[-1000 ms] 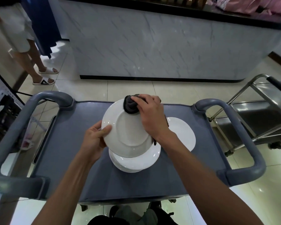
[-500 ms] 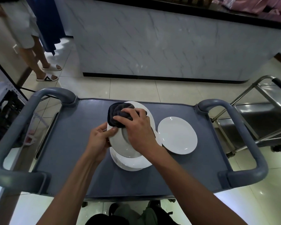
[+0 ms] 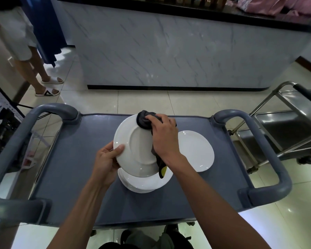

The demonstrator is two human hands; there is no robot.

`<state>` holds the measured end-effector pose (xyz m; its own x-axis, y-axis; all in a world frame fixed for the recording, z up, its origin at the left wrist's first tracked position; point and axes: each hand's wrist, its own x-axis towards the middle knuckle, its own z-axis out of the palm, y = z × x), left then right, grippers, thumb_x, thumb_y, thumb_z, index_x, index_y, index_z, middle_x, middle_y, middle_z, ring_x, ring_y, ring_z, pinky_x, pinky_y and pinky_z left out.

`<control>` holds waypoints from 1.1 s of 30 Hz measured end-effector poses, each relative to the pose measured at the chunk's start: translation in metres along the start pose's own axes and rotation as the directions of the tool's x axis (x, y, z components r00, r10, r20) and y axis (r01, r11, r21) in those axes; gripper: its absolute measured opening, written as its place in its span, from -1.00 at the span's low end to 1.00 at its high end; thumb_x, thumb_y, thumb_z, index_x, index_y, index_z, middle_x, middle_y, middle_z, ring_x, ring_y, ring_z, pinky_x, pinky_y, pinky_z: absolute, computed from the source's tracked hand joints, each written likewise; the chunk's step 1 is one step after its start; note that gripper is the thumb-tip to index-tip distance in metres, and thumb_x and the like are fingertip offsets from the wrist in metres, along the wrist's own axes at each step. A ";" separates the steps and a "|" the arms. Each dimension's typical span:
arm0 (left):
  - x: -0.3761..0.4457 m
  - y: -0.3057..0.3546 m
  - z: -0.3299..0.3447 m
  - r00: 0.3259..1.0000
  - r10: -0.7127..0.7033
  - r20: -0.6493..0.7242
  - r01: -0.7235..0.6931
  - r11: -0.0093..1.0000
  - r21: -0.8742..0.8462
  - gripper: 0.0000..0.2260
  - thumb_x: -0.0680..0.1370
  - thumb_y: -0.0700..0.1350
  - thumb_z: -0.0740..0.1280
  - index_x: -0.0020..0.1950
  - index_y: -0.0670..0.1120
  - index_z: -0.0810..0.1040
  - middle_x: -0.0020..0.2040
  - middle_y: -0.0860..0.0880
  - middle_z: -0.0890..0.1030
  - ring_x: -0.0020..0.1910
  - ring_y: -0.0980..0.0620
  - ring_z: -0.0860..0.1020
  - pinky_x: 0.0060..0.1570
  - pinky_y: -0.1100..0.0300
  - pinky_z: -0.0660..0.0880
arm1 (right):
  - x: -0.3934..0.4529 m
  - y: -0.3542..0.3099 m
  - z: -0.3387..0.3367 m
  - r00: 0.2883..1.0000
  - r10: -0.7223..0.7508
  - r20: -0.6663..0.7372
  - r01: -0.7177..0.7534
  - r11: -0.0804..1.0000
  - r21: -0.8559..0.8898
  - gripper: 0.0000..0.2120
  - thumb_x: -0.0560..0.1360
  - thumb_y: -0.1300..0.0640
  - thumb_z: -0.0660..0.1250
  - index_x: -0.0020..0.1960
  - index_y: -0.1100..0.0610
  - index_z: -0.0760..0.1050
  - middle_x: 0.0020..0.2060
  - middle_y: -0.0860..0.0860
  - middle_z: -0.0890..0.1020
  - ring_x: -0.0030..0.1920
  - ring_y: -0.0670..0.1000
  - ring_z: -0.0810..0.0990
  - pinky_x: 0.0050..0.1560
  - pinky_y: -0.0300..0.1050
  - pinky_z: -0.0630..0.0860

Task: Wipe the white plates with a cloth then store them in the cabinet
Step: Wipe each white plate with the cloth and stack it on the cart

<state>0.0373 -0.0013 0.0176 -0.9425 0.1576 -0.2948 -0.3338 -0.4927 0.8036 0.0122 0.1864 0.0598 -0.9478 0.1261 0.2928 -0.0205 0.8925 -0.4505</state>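
since half a second ago our right hand [image 3: 164, 135] has carried the dark cloth [image 3: 145, 119] from the near-left rim of the held plate [image 3: 136, 148] up to its far rim, and the plate now tilts flatter toward us. we go from big to small: the grey cart [image 3: 75, 159] has a smooth matte deck with raised rounded handles at left and right, and bare deck lies open on both sides of the plates; its far edge meets pale glossy floor tiles before a marble-patterned counter [image 3: 169, 56]. a steel trolley [image 3: 285, 130] stands just beside the cart's right handle. a stack of plates [image 3: 142, 184] sits mid-deck, under the held plate; a single plate [image 3: 196, 151] lies flat to its right. our left hand [image 3: 106, 160] grips the held plate's left rim, thumb on its face. our right hand's fingers curl round the bunched cloth, pressing it to the plate's far rim.
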 end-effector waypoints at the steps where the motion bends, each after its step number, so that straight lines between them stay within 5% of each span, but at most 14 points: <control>1: 0.000 -0.001 0.000 1.000 -0.003 0.000 0.003 1.000 -0.012 -0.73 0.43 -0.19 0.39 0.11 -0.16 0.67 -0.06 -0.15 0.72 -0.17 -0.05 0.68 -0.30 0.11 0.62 | -0.002 0.003 0.001 1.000 0.015 -0.004 -0.015 1.000 0.006 -0.55 0.55 0.28 0.32 0.36 -0.09 0.48 0.30 0.00 0.49 0.24 0.19 0.38 0.12 0.23 0.49; 9: 0.005 -0.001 0.001 1.000 -0.002 -0.004 0.002 1.000 -0.015 -0.81 0.44 -0.18 0.38 -0.02 -0.08 0.74 -0.07 -0.11 0.73 -0.17 -0.02 0.68 -0.27 0.15 0.62 | -0.030 0.020 0.006 0.989 0.140 -0.050 -0.134 0.984 0.113 -0.66 0.65 0.20 0.20 0.37 -0.03 0.50 0.28 0.01 0.49 0.24 0.17 0.38 0.15 0.19 0.48; 20: 0.015 0.016 0.018 0.999 0.034 -0.039 -0.038 0.995 -0.095 -0.81 0.60 -0.23 0.28 0.14 -0.15 0.64 0.01 -0.17 0.71 -0.09 -0.12 0.70 -0.22 0.01 0.65 | -0.080 0.002 0.014 0.979 -0.164 -0.122 0.166 0.986 0.010 -0.41 0.35 0.41 0.27 0.28 -0.04 0.56 0.28 0.01 0.52 0.21 0.18 0.44 0.07 0.08 0.47; 27: 0.019 0.015 0.014 0.995 0.028 -0.100 -0.039 0.994 -0.103 -0.75 0.62 -0.23 0.25 0.02 -0.05 0.73 -0.03 -0.06 0.73 -0.16 0.00 0.70 -0.30 0.13 0.62 | -0.080 0.032 0.002 0.993 -0.070 -0.093 0.074 0.996 0.046 -0.43 0.36 0.46 0.34 0.25 0.00 0.60 0.25 0.03 0.55 0.20 0.19 0.47 0.07 0.14 0.52; 33: 0.030 0.012 0.044 0.994 0.082 -0.071 -0.076 0.994 0.072 -0.84 0.59 -0.21 0.33 0.10 -0.07 0.66 -0.04 -0.04 0.70 -0.11 -0.02 0.63 -0.22 0.11 0.58 | -0.070 0.071 -0.027 0.993 -0.003 -0.119 0.011 0.998 0.069 -0.47 0.42 0.45 0.37 0.30 0.04 0.59 0.26 0.05 0.55 0.26 0.19 0.44 0.19 0.14 0.50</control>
<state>0.0042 0.0354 0.0414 -0.9629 0.0560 -0.2641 -0.2612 -0.4406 0.8589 0.0855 0.2529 0.0297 -0.9032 0.1743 0.3923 -0.0526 0.8620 -0.5042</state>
